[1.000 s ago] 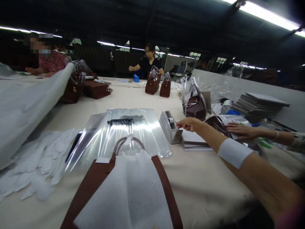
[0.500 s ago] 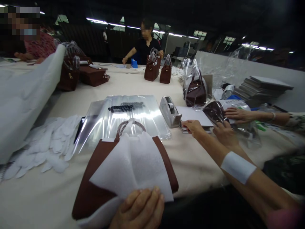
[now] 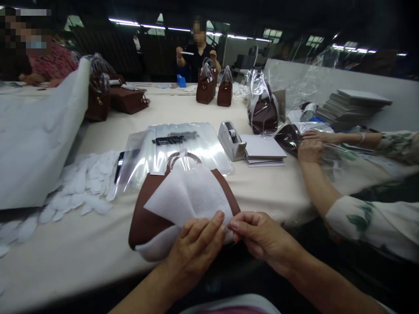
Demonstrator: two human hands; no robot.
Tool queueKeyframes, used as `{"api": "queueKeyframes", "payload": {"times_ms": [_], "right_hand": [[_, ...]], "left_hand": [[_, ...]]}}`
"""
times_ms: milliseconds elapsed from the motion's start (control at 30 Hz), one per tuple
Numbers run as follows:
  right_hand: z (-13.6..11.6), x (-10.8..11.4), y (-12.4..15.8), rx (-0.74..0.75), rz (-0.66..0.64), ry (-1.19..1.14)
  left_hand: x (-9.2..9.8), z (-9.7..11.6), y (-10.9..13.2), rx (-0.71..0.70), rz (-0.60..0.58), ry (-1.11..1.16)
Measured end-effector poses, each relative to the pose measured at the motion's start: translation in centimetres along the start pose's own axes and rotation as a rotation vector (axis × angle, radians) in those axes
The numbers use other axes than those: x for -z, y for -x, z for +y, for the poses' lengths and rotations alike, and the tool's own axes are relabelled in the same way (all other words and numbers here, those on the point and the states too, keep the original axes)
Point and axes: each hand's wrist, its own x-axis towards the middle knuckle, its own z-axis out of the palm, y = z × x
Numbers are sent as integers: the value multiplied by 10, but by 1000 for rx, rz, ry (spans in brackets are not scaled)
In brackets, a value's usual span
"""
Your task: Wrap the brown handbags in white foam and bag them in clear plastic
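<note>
A brown handbag [image 3: 144,218] lies at the table's near edge, with a white soft wrapping sheet [image 3: 199,192] folded over its front. My left hand [image 3: 196,244] presses its fingers together on the sheet's lower part, holding it against the bag. Beside those fingertips, my right hand [image 3: 258,231] pinches what looks like a short piece of clear tape at the sheet's right edge. The bag's twisted handles [image 3: 185,157] stand up behind the sheet, partly wrapped in white. A tape dispenser [image 3: 231,141] stands beyond the bag.
Clear plastic bags [image 3: 193,131] lie behind the handbag. White cut-out pieces [image 3: 88,179] are heaped left, near a large white sheet roll [image 3: 36,139]. White boards [image 3: 265,148] are stacked beside the dispenser. At right, a co-worker's hands [image 3: 310,146] handle a plastic-wrapped item.
My right hand has come from beside the tape dispenser to the sheet's lower right edge. The left hand stays on the sheet. Across the table, a person has raised a hand holding something white.
</note>
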Motion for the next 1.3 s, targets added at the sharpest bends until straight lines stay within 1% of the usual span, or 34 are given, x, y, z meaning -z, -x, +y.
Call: {"api": "queueKeyframes", "payload": {"times_ms": [100,167,333,500,567,633,700,767,833,900,933,967,1000,1033,1067,1100,1133,1167,1200,1233,1300], "right_hand": [[3,-3,-8,22,62,58],[1,-6,-8,17,97,115],[3,-16,7,-9,183,195],[19,-20,18,82,343,143],[28,-21,15,99,367,83],[38,-22,9,110,379,40],[51,-21,0,154,435,75],[63,-16,-8,210,507,197],[72,-7,-10,228,556,351],[71,1,-4,281,626,471],[67,3,1,351,674,494],[59,2,5,451,706,481],[50,-1,9,576,699,428],[39,-6,11,704,642,343],[29,-12,10,817,535,242],[19,-20,7,904,399,143],[12,-27,0,955,262,59],[6,-33,-8,967,152,1],[3,-38,-18,947,86,-33],[1,-42,-28,903,58,-47],[2,-44,-43,794,54,-9]], "left_hand": [[-1,2,-2,5,-36,-40],[-1,3,-4,21,-62,-64],[-1,2,-8,25,-50,-51],[-1,2,-6,44,-45,-27],[-1,2,-5,43,-50,-45],[-1,1,-4,22,-82,-64],[0,0,-2,-5,-127,-82],[1,0,0,-34,-161,-99],[1,-1,1,-56,-174,-127],[2,0,2,-75,-185,-156],[2,0,2,-81,-188,-170],[2,1,2,-87,-190,-183],[2,1,1,-90,-191,-197],[2,2,1,-90,-190,-213],[1,3,0,-84,-189,-232],[1,5,-1,-75,-192,-251],[1,7,-2,-66,-200,-268],[0,9,-3,-62,-213,-282],[1,12,-4,-57,-225,-292],[2,14,-4,-50,-230,-294],[7,17,-2,-55,-209,-255]]}}
